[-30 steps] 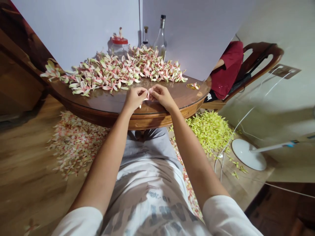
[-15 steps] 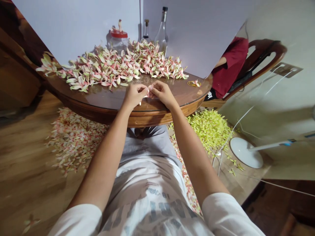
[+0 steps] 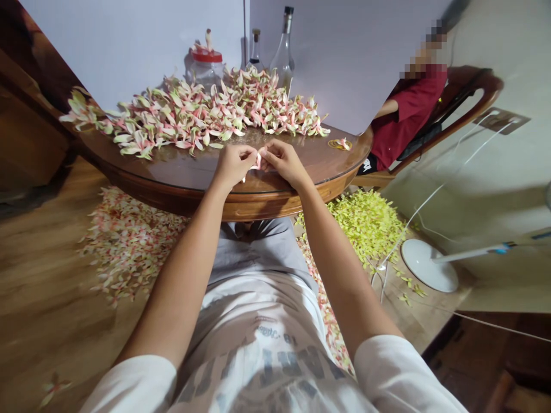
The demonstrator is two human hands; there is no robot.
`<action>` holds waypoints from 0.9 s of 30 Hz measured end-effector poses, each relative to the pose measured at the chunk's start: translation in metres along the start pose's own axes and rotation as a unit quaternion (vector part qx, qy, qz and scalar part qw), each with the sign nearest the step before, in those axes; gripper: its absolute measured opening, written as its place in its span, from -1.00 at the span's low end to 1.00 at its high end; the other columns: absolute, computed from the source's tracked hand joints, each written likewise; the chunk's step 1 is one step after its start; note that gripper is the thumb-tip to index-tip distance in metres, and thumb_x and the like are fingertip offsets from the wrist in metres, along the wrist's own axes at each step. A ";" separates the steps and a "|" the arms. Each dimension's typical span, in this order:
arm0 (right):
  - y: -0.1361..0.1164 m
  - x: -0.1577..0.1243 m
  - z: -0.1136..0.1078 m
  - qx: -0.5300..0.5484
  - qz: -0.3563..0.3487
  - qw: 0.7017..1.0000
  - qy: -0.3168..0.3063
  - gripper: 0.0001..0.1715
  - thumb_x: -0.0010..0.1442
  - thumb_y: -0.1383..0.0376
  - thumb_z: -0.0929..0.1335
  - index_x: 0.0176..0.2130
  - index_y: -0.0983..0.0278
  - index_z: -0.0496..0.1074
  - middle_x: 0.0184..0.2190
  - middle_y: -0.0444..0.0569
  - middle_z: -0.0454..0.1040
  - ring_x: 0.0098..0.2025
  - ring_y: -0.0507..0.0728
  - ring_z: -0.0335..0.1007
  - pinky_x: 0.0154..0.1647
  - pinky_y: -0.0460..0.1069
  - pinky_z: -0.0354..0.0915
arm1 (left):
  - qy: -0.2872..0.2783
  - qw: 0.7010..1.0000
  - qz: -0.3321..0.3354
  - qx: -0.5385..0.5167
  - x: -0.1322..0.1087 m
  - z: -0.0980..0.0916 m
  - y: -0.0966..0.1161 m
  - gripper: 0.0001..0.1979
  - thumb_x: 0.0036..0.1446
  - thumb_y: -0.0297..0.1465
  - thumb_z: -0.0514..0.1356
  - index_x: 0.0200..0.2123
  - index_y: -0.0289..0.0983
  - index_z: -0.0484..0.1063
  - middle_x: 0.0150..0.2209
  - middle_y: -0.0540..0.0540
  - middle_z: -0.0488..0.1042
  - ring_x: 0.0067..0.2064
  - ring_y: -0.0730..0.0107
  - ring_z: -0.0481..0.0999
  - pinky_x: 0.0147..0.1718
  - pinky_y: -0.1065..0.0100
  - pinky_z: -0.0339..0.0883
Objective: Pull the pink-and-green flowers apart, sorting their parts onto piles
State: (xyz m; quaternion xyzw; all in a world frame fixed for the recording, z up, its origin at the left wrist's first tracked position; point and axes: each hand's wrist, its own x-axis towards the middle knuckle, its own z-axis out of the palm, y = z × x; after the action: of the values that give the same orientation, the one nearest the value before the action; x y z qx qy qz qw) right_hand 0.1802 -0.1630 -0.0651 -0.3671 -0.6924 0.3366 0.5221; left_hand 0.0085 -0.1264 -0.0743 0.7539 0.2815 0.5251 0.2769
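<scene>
1. Soft, even indoor light keeps the whole frame bright.
2. Pale glare lies across the glossy table (image 3: 181,175), center frame.
3. A faint shadow falls on the white wall (image 3: 129,40) beside the jar (image 3: 206,71); darker shade lies on the floor (image 3: 43,275) under the table.
4. Wide-angle distortion bends the frame's edges, and the floor looks smeared at lower left.
5. The left hand (image 3: 235,166) and right hand (image 3: 284,163) look fairly sharp.
6. A pixelated patch (image 3: 424,51) blurs the upper right.
</scene>
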 end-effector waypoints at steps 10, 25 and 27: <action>-0.002 -0.001 0.000 -0.006 -0.005 1.000 -0.006 -0.44 0.12 -0.20 0.41 -0.27 0.22 0.37 -0.48 -0.12 0.47 -0.45 0.09 0.41 -0.35 0.00 0.37 | 0.001 1.000 -0.005 0.007 0.000 -0.002 0.000 -0.83 0.11 -0.40 0.22 -0.48 -0.31 0.56 -0.55 -0.01 0.51 -0.53 0.49 0.42 -0.55 0.49 0.21; -0.002 0.001 0.002 0.006 -0.026 1.000 0.002 -0.45 0.13 -0.17 0.42 -0.32 0.25 0.38 -0.46 -0.11 0.52 -0.44 0.05 0.45 -0.35 -0.05 0.41 | -0.012 0.999 0.007 0.052 -0.002 -0.006 0.007 -0.79 0.15 -0.37 0.18 -0.44 -0.28 0.59 -0.56 0.00 0.48 -0.53 0.46 0.35 -0.54 0.45 0.18; -0.002 0.001 0.003 0.002 -0.027 1.000 0.002 -0.47 0.14 -0.16 0.42 -0.32 0.25 0.39 -0.46 -0.11 0.52 -0.45 0.05 0.45 -0.35 -0.05 0.41 | -0.014 0.998 0.012 0.052 -0.002 -0.006 0.008 -0.79 0.16 -0.37 0.18 -0.45 -0.28 0.58 -0.57 0.00 0.47 -0.53 0.46 0.35 -0.54 0.44 0.18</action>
State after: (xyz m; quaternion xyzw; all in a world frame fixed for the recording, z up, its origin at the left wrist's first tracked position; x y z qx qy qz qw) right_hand 0.1772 -0.1629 -0.0637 -0.3478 -0.7004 0.3226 0.5333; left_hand 0.0031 -0.1320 -0.0681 0.7778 0.2957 0.5022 0.2351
